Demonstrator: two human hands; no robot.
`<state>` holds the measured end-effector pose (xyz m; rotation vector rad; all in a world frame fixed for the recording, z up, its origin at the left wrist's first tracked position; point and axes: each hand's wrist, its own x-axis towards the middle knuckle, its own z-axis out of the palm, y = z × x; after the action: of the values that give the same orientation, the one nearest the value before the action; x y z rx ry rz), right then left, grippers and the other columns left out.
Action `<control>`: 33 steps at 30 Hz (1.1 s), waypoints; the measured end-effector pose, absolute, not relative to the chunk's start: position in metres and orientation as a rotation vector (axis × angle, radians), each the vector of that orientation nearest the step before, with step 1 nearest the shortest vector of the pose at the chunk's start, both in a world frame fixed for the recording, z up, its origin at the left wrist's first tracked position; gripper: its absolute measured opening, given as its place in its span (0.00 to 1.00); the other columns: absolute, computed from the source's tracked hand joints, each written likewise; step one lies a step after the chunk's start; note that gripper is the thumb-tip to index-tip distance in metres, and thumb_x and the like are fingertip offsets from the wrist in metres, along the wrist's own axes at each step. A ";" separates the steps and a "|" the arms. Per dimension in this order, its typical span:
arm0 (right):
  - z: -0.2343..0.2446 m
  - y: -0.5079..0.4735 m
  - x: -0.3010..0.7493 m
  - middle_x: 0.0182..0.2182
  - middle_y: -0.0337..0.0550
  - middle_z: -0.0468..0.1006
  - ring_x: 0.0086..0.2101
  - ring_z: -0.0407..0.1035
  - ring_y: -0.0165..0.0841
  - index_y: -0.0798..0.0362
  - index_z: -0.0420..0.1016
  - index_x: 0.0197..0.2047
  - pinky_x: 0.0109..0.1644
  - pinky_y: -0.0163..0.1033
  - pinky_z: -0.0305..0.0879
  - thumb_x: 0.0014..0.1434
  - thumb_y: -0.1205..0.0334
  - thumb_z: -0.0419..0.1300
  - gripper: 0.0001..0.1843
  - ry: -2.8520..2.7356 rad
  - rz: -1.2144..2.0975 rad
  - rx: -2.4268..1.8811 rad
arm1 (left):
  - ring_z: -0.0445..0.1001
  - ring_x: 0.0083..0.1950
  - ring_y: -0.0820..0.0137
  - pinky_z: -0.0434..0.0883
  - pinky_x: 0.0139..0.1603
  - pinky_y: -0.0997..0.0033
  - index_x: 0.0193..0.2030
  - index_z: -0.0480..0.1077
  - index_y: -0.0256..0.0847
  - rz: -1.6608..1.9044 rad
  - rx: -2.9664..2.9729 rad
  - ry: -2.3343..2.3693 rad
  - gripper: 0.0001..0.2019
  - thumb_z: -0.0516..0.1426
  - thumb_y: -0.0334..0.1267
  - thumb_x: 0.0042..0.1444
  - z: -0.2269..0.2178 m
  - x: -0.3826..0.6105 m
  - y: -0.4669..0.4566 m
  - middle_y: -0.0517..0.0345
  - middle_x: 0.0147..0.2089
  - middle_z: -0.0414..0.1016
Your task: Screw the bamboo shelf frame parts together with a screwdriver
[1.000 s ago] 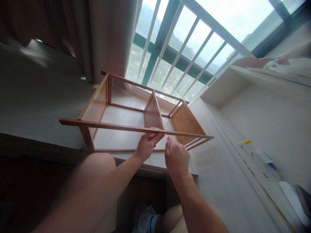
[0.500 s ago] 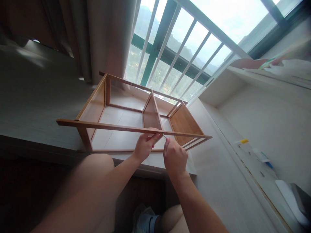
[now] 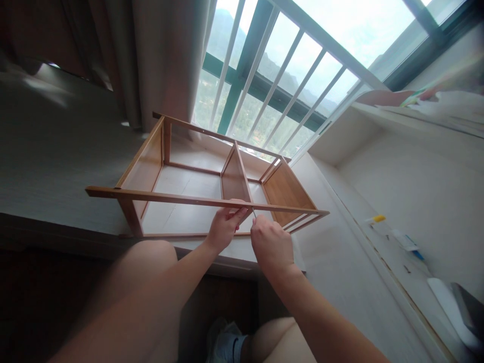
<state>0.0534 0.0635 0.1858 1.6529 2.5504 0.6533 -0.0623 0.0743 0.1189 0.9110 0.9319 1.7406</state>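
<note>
A brown wooden shelf frame [image 3: 181,199] lies on its side, with a board at each end and a middle board [image 3: 235,174] across it. My left hand [image 3: 222,228] is closed around the near rail just left of where the middle board meets it, thumb at the front. In my closed right hand [image 3: 271,244] is a thin metal tool [image 3: 254,214]; its tip touches the rail at that joint. The fist hides most of the tool, so its exact kind does not show.
The frame rests on a pale ledge [image 3: 177,174] below a barred window [image 3: 280,75]. At right, a white shelf unit [image 3: 363,242] holds a yellow-ended item [image 3: 378,219], small metal pieces and a dark device [image 3: 467,305]. A curtain [image 3: 162,60] hangs at left; my knee [image 3: 151,252] is near the ledge.
My right fist has turned a little around the tool, its wrist and forearm swinging to the right. The left hand keeps its hold on the rail.
</note>
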 end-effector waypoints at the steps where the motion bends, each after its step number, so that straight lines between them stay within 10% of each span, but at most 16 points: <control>1: 0.190 0.063 0.053 0.26 0.45 0.75 0.31 0.72 0.38 0.53 0.67 0.34 0.28 0.36 0.53 0.69 0.64 0.43 0.15 2.529 0.613 1.656 | 0.59 0.20 0.81 0.57 0.17 0.79 0.40 0.72 0.40 1.746 0.912 0.929 0.14 0.60 0.48 0.54 0.118 -0.062 0.074 0.63 0.27 0.69; 17: 0.191 0.072 0.048 0.24 0.44 0.72 0.27 0.65 0.33 0.52 0.65 0.26 0.30 0.37 0.48 0.68 0.60 0.41 0.21 2.724 -0.200 1.917 | 0.58 0.20 0.82 0.56 0.18 0.79 0.40 0.72 0.38 1.745 0.903 0.891 0.13 0.60 0.47 0.56 0.114 -0.062 0.077 0.64 0.25 0.66; 26: 0.183 0.062 0.039 0.16 0.28 0.43 0.17 0.37 0.26 0.50 0.49 0.24 0.18 0.30 0.37 0.66 0.62 0.43 0.17 1.453 -3.238 1.532 | 0.59 0.20 0.81 0.57 0.20 0.77 0.40 0.73 0.39 1.747 0.915 0.937 0.14 0.60 0.48 0.55 0.114 -0.064 0.076 0.64 0.27 0.68; 33: 0.176 0.047 0.027 0.17 0.29 0.49 0.17 0.45 0.23 0.51 0.48 0.25 0.17 0.24 0.47 0.69 0.68 0.44 0.19 0.609 -3.991 0.642 | 0.69 0.33 0.74 0.66 0.33 0.75 0.38 0.73 0.37 1.796 0.886 0.865 0.12 0.60 0.45 0.55 0.114 -0.063 0.076 0.58 0.34 0.72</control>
<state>0.0267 0.0472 0.1760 -0.3448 -0.3268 2.1432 -0.0628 0.0762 0.1142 0.8863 0.8646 1.7961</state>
